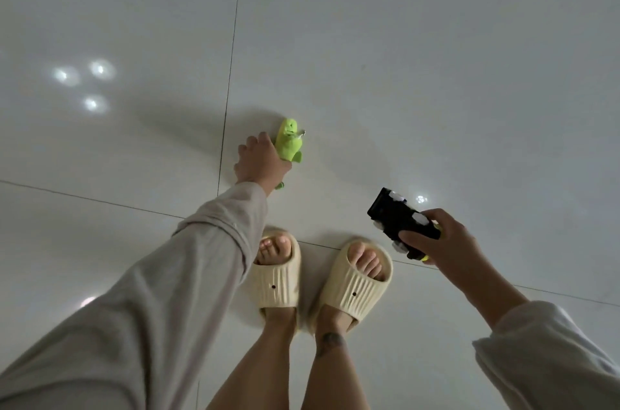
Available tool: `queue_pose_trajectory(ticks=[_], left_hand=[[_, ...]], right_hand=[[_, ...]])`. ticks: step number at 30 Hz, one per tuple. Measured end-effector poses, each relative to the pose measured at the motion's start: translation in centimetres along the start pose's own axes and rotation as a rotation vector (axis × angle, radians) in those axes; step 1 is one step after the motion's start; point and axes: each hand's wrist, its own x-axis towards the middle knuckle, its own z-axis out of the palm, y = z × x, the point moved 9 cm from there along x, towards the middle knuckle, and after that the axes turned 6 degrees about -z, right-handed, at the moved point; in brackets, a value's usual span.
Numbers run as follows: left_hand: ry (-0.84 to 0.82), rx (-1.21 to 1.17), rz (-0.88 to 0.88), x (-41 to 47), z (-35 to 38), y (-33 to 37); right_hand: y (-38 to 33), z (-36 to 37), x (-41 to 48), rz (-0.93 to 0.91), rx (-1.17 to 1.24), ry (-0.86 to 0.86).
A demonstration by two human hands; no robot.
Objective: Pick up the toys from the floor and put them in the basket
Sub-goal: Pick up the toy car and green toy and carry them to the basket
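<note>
A small green plush toy (289, 140) is low over the white tiled floor, just ahead of my feet. My left hand (260, 159) reaches down and is closed around its lower half; the head sticks out past my fingers. My right hand (444, 243) is raised to the right and grips a black toy car (401, 220) with white wheels and a bit of yellow at its near end. The basket is not in view.
Glossy white floor tiles (402, 74) with dark grout lines stretch all around. My two feet in cream slide sandals (278, 278) stand side by side below the toys. Ceiling lights reflect on the floor at left.
</note>
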Motion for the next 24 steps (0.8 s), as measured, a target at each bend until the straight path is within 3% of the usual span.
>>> queue_pose_trajectory(ticks=[7, 17, 24], left_hand=[[-0.025, -0.279, 0.09, -6.9, -3.5, -1.5], [-0.47, -0.82, -0.056, -32.0, -17.0, -7.7], [-0.444, -0.834, -0.152, -44.1, -26.1, -15.0]], right_hand=[[-1.3, -1.6, -6.0, 0.03, -0.009, -0.003], [-9.2, -6.6, -29.1, -0.042, 0.056, -0.01], [-11.1, -10.1, -43.1, -0.076, 0.07, 0.066]])
